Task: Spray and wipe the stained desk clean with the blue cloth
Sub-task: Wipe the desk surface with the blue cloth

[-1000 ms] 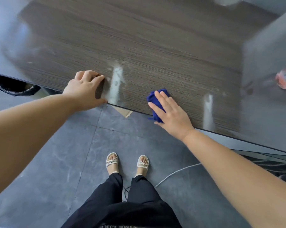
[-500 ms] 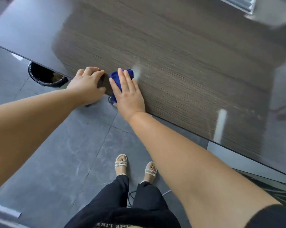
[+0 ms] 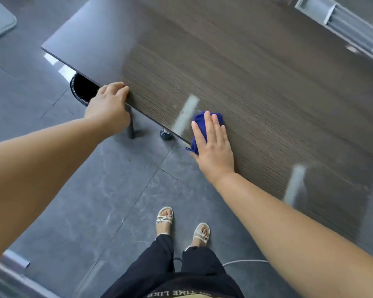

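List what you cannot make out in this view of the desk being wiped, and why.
Head view throughout.
Blue cloth: mostly under the right hand.
Black bin: half hidden by the desk edge and left hand.
Pale streaks: glare or stain, cannot tell.
Small dark object below the desk edge: too small to identify.
Shirt lettering: cut off by the bottom edge.

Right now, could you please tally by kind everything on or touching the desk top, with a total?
Folded blue cloth: 1
Hands: 2, the left hand gripping the edge of the dark wood-grain desk, the right hand flat on the cloth
Grey recessed metal tray: 1
Total: 4
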A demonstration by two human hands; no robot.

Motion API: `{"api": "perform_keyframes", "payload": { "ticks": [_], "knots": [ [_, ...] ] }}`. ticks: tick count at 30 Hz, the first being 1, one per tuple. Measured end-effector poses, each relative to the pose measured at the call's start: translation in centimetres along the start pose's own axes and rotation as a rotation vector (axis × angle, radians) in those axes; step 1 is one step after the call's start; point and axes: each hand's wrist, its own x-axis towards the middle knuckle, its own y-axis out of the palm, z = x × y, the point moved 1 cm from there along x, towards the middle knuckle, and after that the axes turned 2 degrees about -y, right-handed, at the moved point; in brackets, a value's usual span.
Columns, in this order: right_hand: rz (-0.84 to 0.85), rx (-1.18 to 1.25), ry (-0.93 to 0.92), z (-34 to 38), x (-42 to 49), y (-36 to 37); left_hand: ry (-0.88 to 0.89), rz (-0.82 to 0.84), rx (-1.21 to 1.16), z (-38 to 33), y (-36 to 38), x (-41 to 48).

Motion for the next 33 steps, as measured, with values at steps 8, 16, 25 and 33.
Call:
{"api": "perform_keyframes", "payload": {
  "ticks": [8,16,25,33],
  "knots": [
    [0.185,0.145,-0.086,10.7,12.4,-2.9,0.061,0.025,0.047,1.6,-1.2,1.1],
    [0.014,0.034,-0.080,4.2,4.9,-0.1,0.094,0.071,-0.021,2.8,-1.1,0.5],
    [0.135,0.162,-0.006,14.0,15.4,-2.3,0.038,0.023,-0.188,3.5,-1.8,1.2],
    [-0.025,0.177,-0.012,8.1,9.2,-1.0,0.055,0.008,-0.202,3.5,-0.6,0.9]
  ]
}}
